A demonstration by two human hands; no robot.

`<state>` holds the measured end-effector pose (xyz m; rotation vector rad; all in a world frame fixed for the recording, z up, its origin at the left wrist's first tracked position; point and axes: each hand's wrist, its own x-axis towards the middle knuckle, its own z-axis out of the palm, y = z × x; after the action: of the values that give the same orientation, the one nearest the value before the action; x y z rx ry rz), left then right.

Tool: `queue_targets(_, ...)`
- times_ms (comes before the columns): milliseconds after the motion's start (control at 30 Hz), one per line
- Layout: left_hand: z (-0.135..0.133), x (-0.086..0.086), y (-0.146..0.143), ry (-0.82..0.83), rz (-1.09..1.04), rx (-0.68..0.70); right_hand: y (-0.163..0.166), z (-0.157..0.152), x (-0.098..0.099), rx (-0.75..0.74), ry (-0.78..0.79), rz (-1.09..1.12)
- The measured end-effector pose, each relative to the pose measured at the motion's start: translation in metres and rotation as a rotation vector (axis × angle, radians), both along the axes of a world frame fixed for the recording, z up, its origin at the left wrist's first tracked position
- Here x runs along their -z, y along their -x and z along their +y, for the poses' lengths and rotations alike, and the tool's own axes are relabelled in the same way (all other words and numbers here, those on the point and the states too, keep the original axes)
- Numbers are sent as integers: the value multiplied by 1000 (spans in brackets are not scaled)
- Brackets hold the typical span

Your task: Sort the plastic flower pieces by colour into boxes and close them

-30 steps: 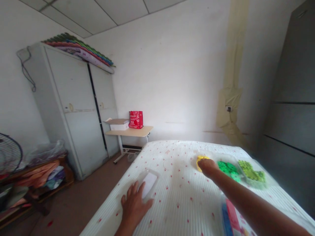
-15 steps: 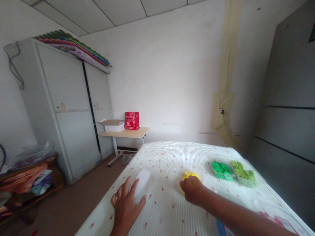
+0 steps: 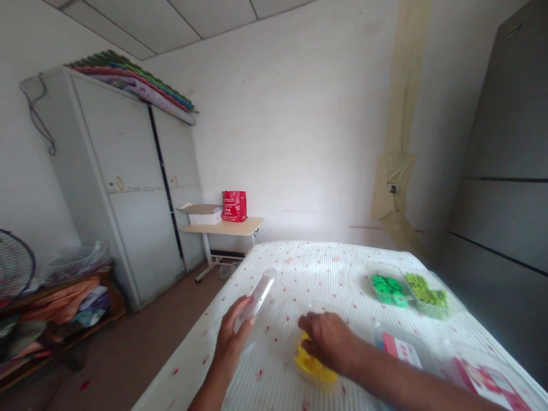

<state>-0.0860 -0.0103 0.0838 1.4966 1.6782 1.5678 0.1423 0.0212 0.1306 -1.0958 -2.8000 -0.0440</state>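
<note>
My right hand (image 3: 327, 339) rests with curled fingers on a clear box of yellow pieces (image 3: 314, 366) near the bed's front edge. My left hand (image 3: 233, 337) grips a clear plastic lid (image 3: 259, 295) by its near end and holds it tilted up on edge above the bed (image 3: 299, 274), just left of the yellow box. Farther right sit a clear box of dark green pieces (image 3: 386, 288) and a box of light green pieces (image 3: 427, 295).
More clear boxes with red and pink contents (image 3: 488, 382) lie at the bed's right front. A grey wardrobe (image 3: 124, 194) stands at left, a small table (image 3: 225, 228) with a red bag (image 3: 234, 206) beyond the bed, cluttered shelves (image 3: 64, 302) low left, a dark cabinet (image 3: 505, 182) at right.
My right hand has dragged the yellow box from beside the green boxes to the bed's near edge. My left hand has lifted the clear lid off the bed and tipped it upright.
</note>
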Motion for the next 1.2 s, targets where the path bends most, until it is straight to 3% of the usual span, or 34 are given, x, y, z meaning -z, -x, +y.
queue_targets(133, -5, -8, -11, 115, -564, 201, -1, 35, -28, 60, -11, 390)
queue_targets(200, -9, -13, -18, 160, -739, 308, 3, 47, -37, 33, 41, 522)
queue_targets(300, -12, -19, -27, 205, -773, 443, 13, 54, -41, -8, 92, 610)
queue_targets(400, -14, -21, -32, 270, -755, 496, 17, 56, -41, 54, 61, 611)
queue_targets(567, -17, -23, -36, 359, -823, 461, 7, 64, -36, 88, 59, 471)
queue_targets(667, -17, -25, -46, 395, -709, 366, -5, 71, -32, 137, 68, 342)
queue_targets(767, -12, -22, -58, 401, -468, 311, -19, 76, -32, 162, 79, 206)
queue_targets(900, -2, -13, -73, 395, 29, 172, -35, 76, -28, 231, 111, 48)
queue_targets(1033, 2, -4, -86, 386, 506, 24, -44, 74, -10, 308, 145, 29)
queue_targets(1200, 3, 3, -92, 458, 613, 16, -49, 77, 10, 393, 280, 84)
